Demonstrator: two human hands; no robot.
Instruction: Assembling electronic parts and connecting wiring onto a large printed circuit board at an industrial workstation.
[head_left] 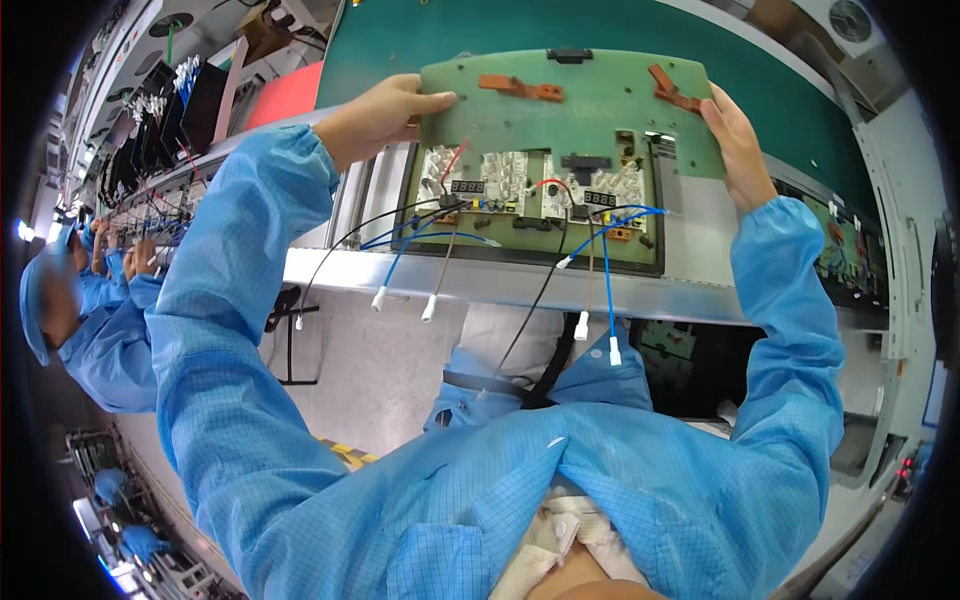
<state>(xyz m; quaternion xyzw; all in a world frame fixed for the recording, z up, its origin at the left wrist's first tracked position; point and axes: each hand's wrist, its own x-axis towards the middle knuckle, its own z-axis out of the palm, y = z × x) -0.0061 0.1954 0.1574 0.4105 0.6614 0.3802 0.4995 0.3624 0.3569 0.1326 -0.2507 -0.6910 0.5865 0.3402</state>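
Note:
My left hand (378,118) grips the left end of a green fixture plate (560,125), its thumb lying over the top face. At the plate's right end, my right hand (738,145) closes on the edge with its fingers partly hidden. The plate bears orange-brown latches (521,88) and black blocks (569,56). Just below its near edge, two white circuit boards (505,172) with small black digit displays (600,199) sit in a dark-framed fixture (560,258). Black, blue, brown and red wires run from the boards, and several white connectors (583,325) hang over the bench edge.
A metal rail (450,283) edges the bench in front of me. Green matting (420,40) covers the far surface. Another fixture with boards (845,240) lies at the right. People in blue work clothes (95,330) sit along the line at the left, near a red panel (285,97).

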